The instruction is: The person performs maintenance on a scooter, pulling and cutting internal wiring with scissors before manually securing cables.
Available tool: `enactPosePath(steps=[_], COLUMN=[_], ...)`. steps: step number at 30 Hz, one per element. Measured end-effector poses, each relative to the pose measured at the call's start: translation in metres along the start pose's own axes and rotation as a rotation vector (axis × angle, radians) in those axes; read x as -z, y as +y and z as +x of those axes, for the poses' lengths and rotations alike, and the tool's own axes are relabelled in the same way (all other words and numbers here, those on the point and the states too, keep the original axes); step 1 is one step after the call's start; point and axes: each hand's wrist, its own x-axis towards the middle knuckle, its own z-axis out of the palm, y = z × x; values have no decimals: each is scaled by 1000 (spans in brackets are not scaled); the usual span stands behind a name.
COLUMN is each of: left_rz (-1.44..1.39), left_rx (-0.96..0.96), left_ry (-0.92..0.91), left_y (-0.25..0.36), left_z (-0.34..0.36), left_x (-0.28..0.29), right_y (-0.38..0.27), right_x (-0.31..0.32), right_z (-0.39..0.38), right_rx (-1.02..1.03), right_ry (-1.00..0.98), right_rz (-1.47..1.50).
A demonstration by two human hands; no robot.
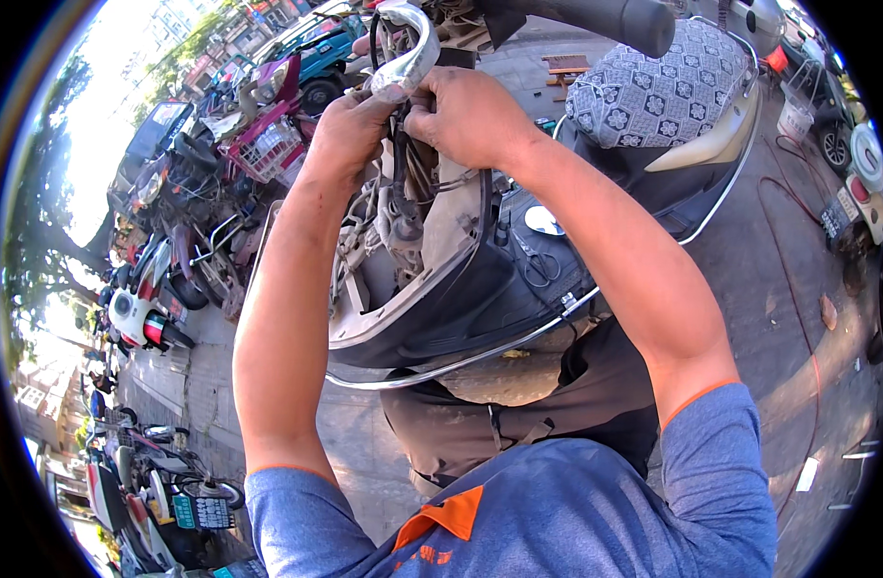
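Note:
At the top centre, both my hands are closed at the bare steering column of a scooter [432, 318] that has its front panelling off. My left hand [350, 135] pinches with thumb and fingers just under a curved chrome piece [412, 60]. My right hand [468, 116] is curled in from the other side, its fingertips close to the left ones. What lies between the fingers is too hidden to name. Below them, wires and a grey hose [403, 217] run down into the open front. A black handlebar grip [639, 24] sticks out to the upper right.
Scissors [538, 265] and a round mirror-like disc [544, 220] lie on the scooter's footboard. A patterned cloth covers the seat [658, 87]. A red hose [798, 308] trails over the ground at right, near a white bucket [796, 118]. Parked motorbikes [147, 313] stand at left.

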Motion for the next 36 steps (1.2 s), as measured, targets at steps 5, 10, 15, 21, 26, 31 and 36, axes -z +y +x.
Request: enactPosePath(steps=[5,10,15,21,26,31,36], left_rz=[-32,-135,-195,-334,-321,-312,-328], left_rx=[-10,32,12,46,74,80,107], left_ry=[19,6,6,-33,-30,-25,3], left_y=[-2,-4,-3,-18,-12,-16,-12], left_z=[-2,-4,-7,-4,-7,-7,-7], left_x=[-3,-1,-10,2,-5,-4,-9], right_y=[-8,-11,-13,-21,-4,-15,-5], right_x=[-2,-4,-4,1,-3,1,-2], right_z=[-16,-27,-33,-30,-11,0,3], right_rx=[81,282,326,-12,-148,-155,-117], right_ry=[41,117,146,60,51,-79,-180], right_rz=[-41,-144,-168,-6,123,-87,-32])
